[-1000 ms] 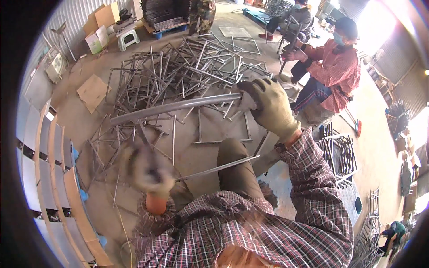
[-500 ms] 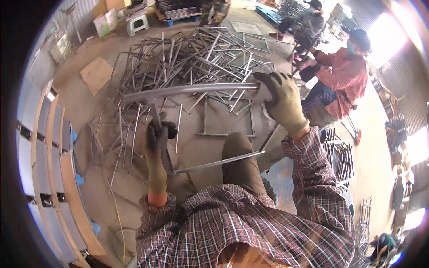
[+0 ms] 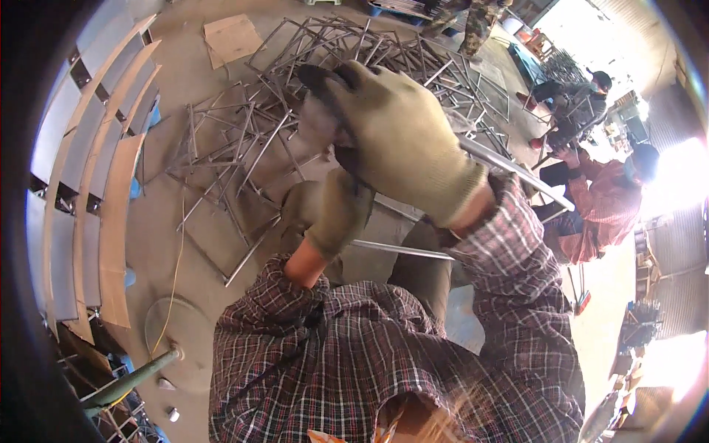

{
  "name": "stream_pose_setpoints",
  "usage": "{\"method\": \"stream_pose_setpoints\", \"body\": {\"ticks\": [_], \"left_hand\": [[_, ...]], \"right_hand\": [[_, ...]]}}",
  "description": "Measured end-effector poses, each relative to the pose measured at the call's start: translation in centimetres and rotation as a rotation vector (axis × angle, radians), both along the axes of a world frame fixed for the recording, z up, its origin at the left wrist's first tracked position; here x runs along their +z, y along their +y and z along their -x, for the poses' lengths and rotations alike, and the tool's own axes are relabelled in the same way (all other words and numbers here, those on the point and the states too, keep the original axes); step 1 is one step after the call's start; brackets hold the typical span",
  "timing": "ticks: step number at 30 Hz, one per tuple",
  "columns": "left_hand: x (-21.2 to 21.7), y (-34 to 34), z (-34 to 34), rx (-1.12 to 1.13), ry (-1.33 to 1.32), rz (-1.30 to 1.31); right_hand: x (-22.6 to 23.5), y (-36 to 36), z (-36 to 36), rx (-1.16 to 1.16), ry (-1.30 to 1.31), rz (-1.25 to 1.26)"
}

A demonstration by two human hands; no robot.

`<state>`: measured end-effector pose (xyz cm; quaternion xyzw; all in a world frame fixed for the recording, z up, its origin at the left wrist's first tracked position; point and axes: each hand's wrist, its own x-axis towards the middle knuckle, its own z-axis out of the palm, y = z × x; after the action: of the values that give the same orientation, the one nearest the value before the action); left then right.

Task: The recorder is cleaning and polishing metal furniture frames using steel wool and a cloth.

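A rectangular frame of metal tube (image 3: 523,171) is held up in front of me, tilted. My right hand (image 3: 406,140), in a cream work glove with dark fingertips, is closed over a greyish cloth (image 3: 316,125) at the frame's left end. Just below it, my left hand (image 3: 338,214), gloved as well, grips the frame's left side; its fingers are mostly hidden behind the right hand. The frame's lower bar (image 3: 402,249) crosses above my knee.
A tangled pile of metal frames (image 3: 244,140) lies on the floor ahead. Stacked grey panels with cardboard (image 3: 122,244) stand at left. A flat cardboard piece (image 3: 230,38) lies farther off. Two people sit at right, the nearer in a red shirt (image 3: 602,214). Another person's camouflage-clad legs (image 3: 476,29) stand behind the pile.
My right hand has moved left along the tube with the cloth, to the frame's left end above my left hand. The view has turned, and the frame has tilted down at its right end.
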<state>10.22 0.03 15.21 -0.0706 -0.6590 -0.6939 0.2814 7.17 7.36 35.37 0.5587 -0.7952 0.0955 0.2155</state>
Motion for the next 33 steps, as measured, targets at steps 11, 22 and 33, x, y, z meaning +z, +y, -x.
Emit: {"method": "stream_pose_setpoints", "body": {"ticks": [11, 22, 33], "left_hand": [[1.0, -0.8, -0.2, 0.092, 0.056, -0.04], [2.7, -0.3, -0.2, 0.016, -0.2, -0.01], [0.8, -0.8, -0.4, 0.096, -0.164, -0.22]], "right_hand": [[-1.4, 9.5, 3.4, -0.086, -0.224, 0.116], [-0.8, 7.7, 3.9, -0.067, -0.343, 0.132], [-4.3, 20.6, 5.8, -0.432, 0.032, 0.091]]}}
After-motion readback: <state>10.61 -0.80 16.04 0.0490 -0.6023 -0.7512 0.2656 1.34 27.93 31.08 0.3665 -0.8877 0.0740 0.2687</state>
